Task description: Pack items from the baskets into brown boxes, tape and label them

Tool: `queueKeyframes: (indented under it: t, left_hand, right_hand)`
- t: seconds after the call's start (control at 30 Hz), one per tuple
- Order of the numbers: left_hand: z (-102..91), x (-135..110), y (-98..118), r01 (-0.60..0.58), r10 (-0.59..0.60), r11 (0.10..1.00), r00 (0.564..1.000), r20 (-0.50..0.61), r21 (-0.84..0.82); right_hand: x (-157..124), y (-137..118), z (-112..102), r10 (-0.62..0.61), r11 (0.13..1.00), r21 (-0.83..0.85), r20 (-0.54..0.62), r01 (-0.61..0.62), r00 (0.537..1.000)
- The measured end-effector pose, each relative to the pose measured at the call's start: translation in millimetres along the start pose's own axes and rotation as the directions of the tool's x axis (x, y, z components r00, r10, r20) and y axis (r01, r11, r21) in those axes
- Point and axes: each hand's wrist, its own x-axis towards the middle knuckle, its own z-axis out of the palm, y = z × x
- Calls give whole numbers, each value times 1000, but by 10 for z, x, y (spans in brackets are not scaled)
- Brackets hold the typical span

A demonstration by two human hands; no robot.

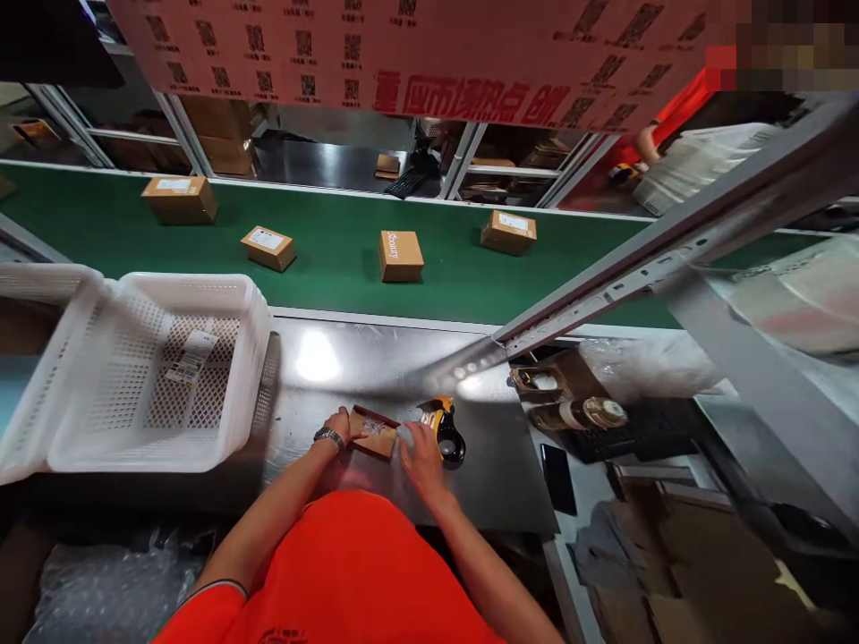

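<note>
A small open cardboard box (382,444) lies on the metal worktop in front of me, with some clear plastic inside it. My left hand (339,427), wearing a metal-band watch, is closed on the box's left end. At the right end, my right hand (422,459) is closed around a whitish, translucent piece of plastic (405,436), partly hidden by the fingers. Just right of that hand rests a black and yellow tape dispenser (451,440).
White plastic baskets (251,376) stand at the left, one with a labelled slip in it. Beyond the metal worktop (349,358), a green conveyor belt (322,215) carries several cardboard boxes. A slanted metal post (577,277) and a phone (558,478) are at the right.
</note>
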Motion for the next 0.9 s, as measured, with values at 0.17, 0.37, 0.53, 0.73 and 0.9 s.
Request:
queueKeyframes:
  t: [0.17, 0.37, 0.53, 0.73, 0.9]
  left_hand:
    - [-37, 12, -1, -10, 10, 999, 1000, 1, -31]
    - [4, -18, -29, 55, -51, 980, 998, 26, -192]
    - [43, -18, -70, 102, -92, 917, 995, 43, -385]
    - [18, 8, 25, 115, -97, 922, 993, 67, -371]
    - [-2, -25, 248, 62, -41, 944, 997, 70, -324]
  right_hand:
    - [21, 162, -44, 49, 998, -24, -80, -51, 996]
    - [146, -233, 439, -158, 986, -7, 308, 169, 938]
    - [-93, -75, 496, -205, 978, 36, 311, 204, 928]
    - [-139, 334, -4, 143, 981, -104, -193, -165, 971]
    - [54, 495, -368, 385, 918, -83, -56, -389, 921]
